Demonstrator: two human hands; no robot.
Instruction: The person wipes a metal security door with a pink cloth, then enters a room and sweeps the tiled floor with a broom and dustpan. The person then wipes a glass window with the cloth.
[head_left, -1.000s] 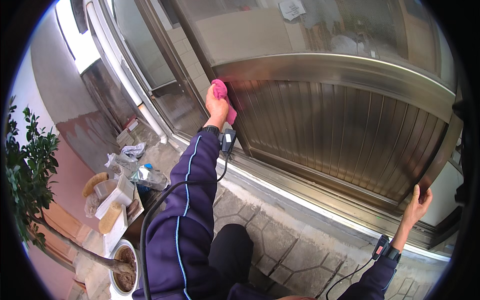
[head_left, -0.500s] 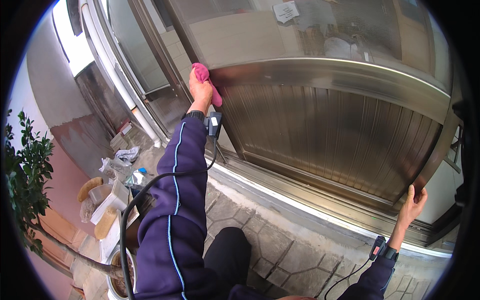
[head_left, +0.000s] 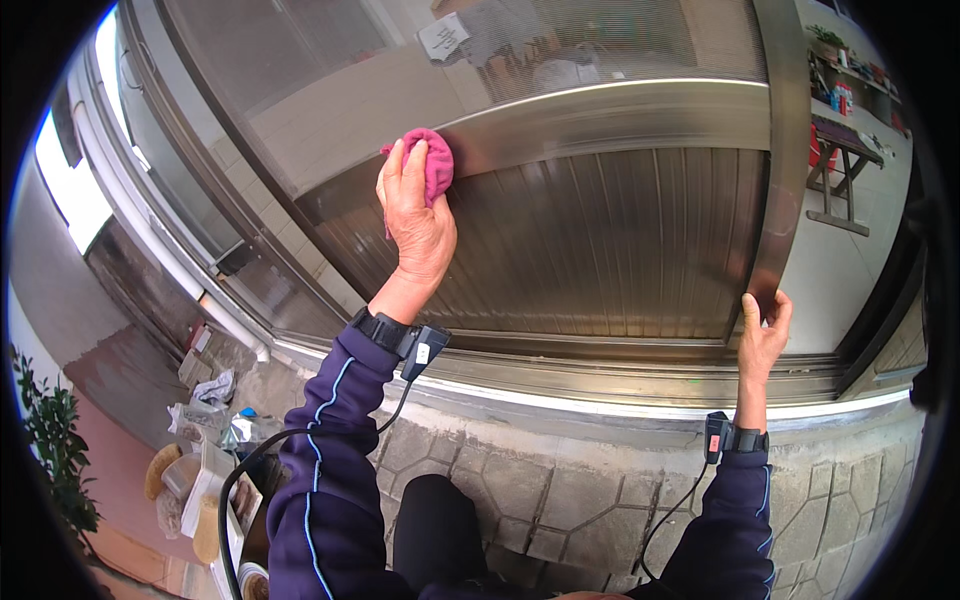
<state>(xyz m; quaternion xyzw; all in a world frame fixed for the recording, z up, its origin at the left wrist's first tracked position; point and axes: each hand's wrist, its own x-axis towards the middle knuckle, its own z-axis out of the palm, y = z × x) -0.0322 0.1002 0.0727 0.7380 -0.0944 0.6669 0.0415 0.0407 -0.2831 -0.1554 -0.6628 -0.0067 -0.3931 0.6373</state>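
A bunched pink cloth (head_left: 437, 168) is in my left hand (head_left: 418, 225), with the fingers closed over it. It presses on the smooth metal crossbar of a bronze-coloured sliding door (head_left: 590, 245), near the bar's left part. Below that bar the door has a ribbed metal panel; above it is a glass or mesh pane. Far to the right, my right hand (head_left: 763, 335) grips the lower part of the door's upright edge frame (head_left: 783, 160), thumb on the near face and fingers round the edge. Both wrists wear black straps with small cabled boxes.
At lower left, plastic bags (head_left: 250, 430), brushes and a white container (head_left: 215, 465) are piled beside a leafy plant (head_left: 50, 450). A door track (head_left: 560, 375) runs above the stone paving (head_left: 590, 500). Through the opening at right stands a wooden stool (head_left: 845, 165).
The view has swung right, so more of the room shows beyond the door edge. My left hand and the cloth have moved right along the crossbar; my right hand still holds the frame.
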